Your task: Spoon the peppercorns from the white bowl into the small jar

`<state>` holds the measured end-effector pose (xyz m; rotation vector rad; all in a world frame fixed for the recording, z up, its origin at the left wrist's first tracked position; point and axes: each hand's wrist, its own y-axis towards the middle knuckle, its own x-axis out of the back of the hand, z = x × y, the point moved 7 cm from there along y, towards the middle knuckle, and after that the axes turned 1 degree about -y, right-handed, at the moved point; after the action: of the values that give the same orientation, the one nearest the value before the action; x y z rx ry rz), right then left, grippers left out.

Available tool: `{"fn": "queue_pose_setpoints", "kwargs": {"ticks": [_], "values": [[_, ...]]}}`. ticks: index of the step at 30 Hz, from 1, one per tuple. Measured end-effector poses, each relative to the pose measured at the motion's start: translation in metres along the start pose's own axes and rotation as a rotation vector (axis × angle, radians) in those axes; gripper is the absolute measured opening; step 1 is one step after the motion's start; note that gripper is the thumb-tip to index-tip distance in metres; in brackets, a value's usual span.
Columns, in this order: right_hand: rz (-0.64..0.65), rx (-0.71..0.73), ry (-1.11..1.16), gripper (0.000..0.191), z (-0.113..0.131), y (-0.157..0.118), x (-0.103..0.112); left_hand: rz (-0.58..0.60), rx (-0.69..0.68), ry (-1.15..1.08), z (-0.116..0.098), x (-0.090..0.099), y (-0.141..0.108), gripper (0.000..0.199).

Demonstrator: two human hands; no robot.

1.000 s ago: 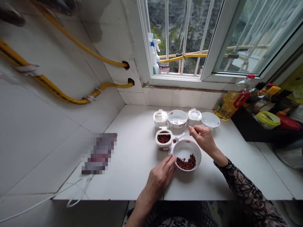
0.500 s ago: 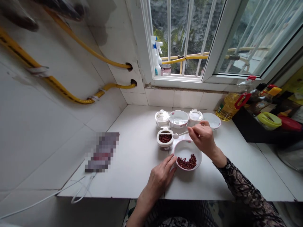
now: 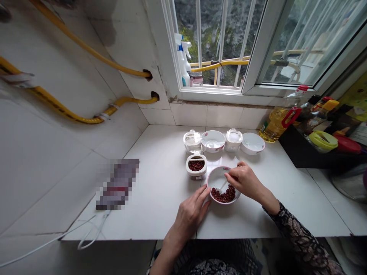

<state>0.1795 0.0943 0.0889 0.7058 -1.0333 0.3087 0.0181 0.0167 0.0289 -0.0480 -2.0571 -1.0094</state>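
A white bowl (image 3: 213, 176) with a pink rim holds dark red peppercorns (image 3: 223, 195) in its near part. My left hand (image 3: 190, 212) lies against the bowl's left side, fingertips at the rim and thumb lower, steadying it. Above the bowl's right side, my right hand (image 3: 243, 178) is closed around the handle of a small white spoon (image 3: 222, 186). The spoon's tip is down among the peppercorns, and my fingers hide much of the handle. Just left of the bowl stands an open spice jar (image 3: 196, 176) with peppercorns inside, its clear lid tipped back.
Along the back are a white lidded jar (image 3: 190, 143), a white bowl (image 3: 213, 133), another white jar (image 3: 233, 140) and another bowl (image 3: 254, 143). An oil bottle (image 3: 273, 124) and a black condiment rack (image 3: 295, 152) stand right. A blurred dark object (image 3: 119, 183) with a cable lies left.
My right hand has brought the spoon from beside the spice jar's opening down into the bowl. More peppercorns lie there. My left hand stays at the bowl's side; the view has shifted slightly.
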Motion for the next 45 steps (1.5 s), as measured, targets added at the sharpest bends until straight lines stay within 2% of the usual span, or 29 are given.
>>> {"fn": "queue_pose_setpoints", "kwargs": {"ticks": [3, 10, 20, 34, 39, 43, 45], "values": [[-0.006, -0.031, 0.056, 0.046, -0.002, 0.002, -0.004, 0.002, 0.001, -0.001, 0.0, 0.0, 0.0, 0.037], [-0.053, -0.191, 0.175, 0.052, -0.018, -0.003, 0.005, 0.001, -0.005, 0.003, -0.001, 0.001, 0.001, 0.037], [-0.06, -0.385, 0.388, 0.053, -0.032, -0.006, 0.002, -0.01, -0.004, 0.001, -0.001, 0.002, 0.001, 0.033], [-0.125, -0.45, 0.51, 0.052, -0.036, -0.002, 0.005, 0.001, -0.003, 0.004, 0.0, 0.0, 0.0, 0.035], [-0.229, -0.346, 0.404, 0.05, -0.028, 0.023, 0.021, 0.004, 0.001, 0.0, 0.001, -0.001, -0.001, 0.035], [-0.394, -0.102, 0.135, 0.047, 0.0, 0.049, 0.038, -0.006, -0.004, 0.006, 0.0, -0.001, 0.0, 0.034], [-0.449, 0.044, -0.017, 0.045, 0.02, 0.057, 0.039, -0.014, -0.008, 0.009, 0.0, 0.0, 0.001, 0.033]]}}
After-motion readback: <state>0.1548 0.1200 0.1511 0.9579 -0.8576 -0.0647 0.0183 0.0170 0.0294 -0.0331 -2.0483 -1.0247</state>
